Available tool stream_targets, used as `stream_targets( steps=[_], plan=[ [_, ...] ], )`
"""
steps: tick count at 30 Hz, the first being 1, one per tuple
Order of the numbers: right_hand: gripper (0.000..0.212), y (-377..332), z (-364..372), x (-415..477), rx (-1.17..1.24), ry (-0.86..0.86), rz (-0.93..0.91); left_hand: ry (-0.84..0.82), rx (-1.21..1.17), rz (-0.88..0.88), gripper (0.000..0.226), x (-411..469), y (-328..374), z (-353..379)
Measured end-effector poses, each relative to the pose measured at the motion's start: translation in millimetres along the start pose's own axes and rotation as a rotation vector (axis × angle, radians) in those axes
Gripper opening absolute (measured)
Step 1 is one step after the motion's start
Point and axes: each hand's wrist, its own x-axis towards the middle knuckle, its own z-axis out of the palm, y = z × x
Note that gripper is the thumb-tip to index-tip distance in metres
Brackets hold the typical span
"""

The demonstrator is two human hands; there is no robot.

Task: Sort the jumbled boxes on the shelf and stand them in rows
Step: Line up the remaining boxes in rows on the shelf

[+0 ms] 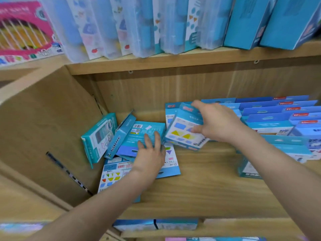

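Note:
Jumbled blue boxes lie at the left of the wooden shelf (199, 185). My left hand (149, 155) rests with spread fingers on a teal box (149, 129) lying back-side up; I cannot tell whether it grips it. My right hand (218, 122) holds a tilted white-and-blue box with yellow triangles (182, 133) above the shelf. Two teal boxes (99, 136) lean against the left wall. A flat box with coloured shapes (112, 173) lies under my left forearm. Rows of standing blue boxes (271, 117) fill the right side.
The upper shelf carries clear plastic cases (107, 26) and blue boxes (288, 21), with a pink toy box (24, 28) at the far left. A fallen box (248, 169) lies in front of the rows. More boxes (156, 225) sit on the shelf below.

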Motion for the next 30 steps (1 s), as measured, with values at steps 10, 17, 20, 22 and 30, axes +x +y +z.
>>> stream_targets(
  steps=[10, 17, 20, 22, 30],
  plan=[
    [0.051, -7.3, 6.2, 41.0, -0.058, -0.007, -0.067, -0.032, -0.110, -0.043, 0.042, -1.5, -20.6, -29.5],
    [0.058, -5.6, 28.1, 47.1, -0.070, -0.046, -0.111, 0.016, -0.156, -0.069, 0.034, -23.9, -27.7, -48.7],
    [0.061, -12.3, 31.9, 55.1, -0.105, -0.008, -0.155, 0.014, -0.150, -0.041, 0.038, -35.9, -20.3, -48.0],
    [0.065, -12.6, 33.8, 58.9, -0.132, 0.014, -0.138, -0.040, -0.149, -0.018, 0.043, -45.3, -14.5, -45.1],
    [0.062, -10.6, 35.0, 57.1, -0.199, 0.047, -0.087, -0.244, -0.135, 0.001, 0.040, -68.8, 17.3, -24.5]
  ],
)
